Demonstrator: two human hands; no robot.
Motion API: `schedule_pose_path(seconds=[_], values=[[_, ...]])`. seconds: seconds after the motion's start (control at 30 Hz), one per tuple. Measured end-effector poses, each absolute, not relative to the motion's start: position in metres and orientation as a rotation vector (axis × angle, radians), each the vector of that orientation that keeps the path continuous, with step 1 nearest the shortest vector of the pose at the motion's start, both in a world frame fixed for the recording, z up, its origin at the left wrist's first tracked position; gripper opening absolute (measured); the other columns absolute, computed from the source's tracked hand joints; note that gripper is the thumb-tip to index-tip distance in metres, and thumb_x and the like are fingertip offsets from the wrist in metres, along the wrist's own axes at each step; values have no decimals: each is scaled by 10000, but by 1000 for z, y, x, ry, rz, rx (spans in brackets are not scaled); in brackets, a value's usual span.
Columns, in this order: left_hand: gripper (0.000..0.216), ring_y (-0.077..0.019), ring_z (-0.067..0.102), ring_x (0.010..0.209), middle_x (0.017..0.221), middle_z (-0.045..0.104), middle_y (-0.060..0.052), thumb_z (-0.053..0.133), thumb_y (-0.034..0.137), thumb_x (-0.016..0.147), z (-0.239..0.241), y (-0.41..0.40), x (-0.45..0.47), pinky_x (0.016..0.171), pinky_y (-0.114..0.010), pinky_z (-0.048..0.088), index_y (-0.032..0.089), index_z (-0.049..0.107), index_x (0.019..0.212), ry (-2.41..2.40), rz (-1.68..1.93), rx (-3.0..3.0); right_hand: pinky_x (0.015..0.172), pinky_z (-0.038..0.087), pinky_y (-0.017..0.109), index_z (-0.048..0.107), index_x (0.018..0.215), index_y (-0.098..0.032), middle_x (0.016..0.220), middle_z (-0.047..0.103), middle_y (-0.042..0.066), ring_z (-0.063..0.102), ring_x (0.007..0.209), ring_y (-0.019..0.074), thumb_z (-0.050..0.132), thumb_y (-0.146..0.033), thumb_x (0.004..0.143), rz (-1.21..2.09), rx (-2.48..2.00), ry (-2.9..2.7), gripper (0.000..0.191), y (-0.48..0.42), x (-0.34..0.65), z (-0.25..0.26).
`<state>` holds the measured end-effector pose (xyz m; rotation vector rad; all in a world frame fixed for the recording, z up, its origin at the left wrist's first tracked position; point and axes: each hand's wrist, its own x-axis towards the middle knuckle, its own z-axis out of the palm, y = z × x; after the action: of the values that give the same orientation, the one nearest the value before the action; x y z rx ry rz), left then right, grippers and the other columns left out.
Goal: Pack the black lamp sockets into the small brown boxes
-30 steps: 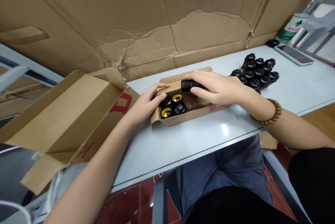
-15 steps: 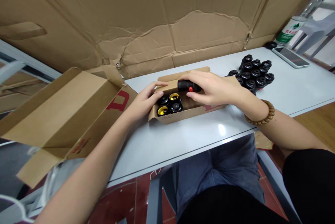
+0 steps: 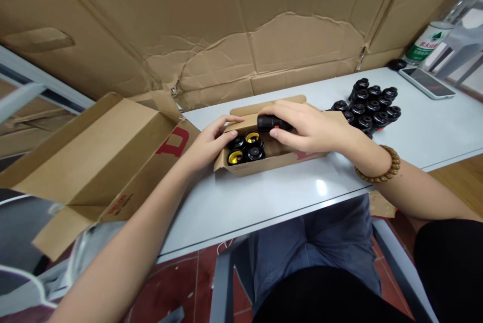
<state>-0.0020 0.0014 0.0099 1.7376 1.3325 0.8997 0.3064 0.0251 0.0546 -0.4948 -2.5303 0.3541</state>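
Observation:
A small open cardboard box [image 3: 275, 162] lies on the white table [image 3: 264, 202]. Several black flashlights [image 3: 246, 148] stand packed in its left end, some showing gold reflectors. My right hand [image 3: 305, 124] is closed round another black flashlight [image 3: 268, 123] with a red button, held sideways just above the box. My left hand [image 3: 209, 144] grips the box's left end, fingers curled over its rim beside the packed flashlights.
A cluster of several more black flashlights [image 3: 372, 106] stands on the table to the right. A phone [image 3: 426, 83] and a plastic bottle [image 3: 433, 36] sit at the far right. A large open carton [image 3: 94, 162] lies at the left. Corrugated cardboard [image 3: 241, 26] lines the back.
My right hand has turned the flashlight slightly over the box, its red button showing. My left hand stays on the box's end.

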Motion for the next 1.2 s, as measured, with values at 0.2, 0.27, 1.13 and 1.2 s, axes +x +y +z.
schedule_pose_path(seconds=[0.2,0.27,1.13,1.2], values=[[540,-376,709,1229,1251,778,-78,739,618,953,14,-1,0,1009,-464,598,248,741,1346,1379,909,1782,948,581,415,656,1355,-144,1169,753,131,706,1050,256,537,-267,1104,283,-419,-2512,304,30,305,47],[519,-368,710,1226,1253,777,-73,724,605,969,14,-2,0,1013,-459,594,251,739,1348,1377,911,1793,911,572,396,669,1315,-144,1111,747,117,697,1003,245,527,-258,1103,291,-410,-2522,279,31,305,47],[489,-376,702,1254,1270,781,-72,707,521,957,16,-1,-2,1064,-493,580,251,723,1365,1370,880,1811,1066,535,488,628,1480,-149,1303,731,173,678,1168,308,403,-400,1174,441,-622,-2576,456,23,305,54],[489,-378,698,1250,1257,777,-74,713,524,950,17,-1,-2,1052,-493,583,251,731,1355,1382,882,1808,1048,538,472,650,1440,-140,1258,737,167,683,1137,300,396,-383,1170,426,-621,-2577,443,24,304,52]])
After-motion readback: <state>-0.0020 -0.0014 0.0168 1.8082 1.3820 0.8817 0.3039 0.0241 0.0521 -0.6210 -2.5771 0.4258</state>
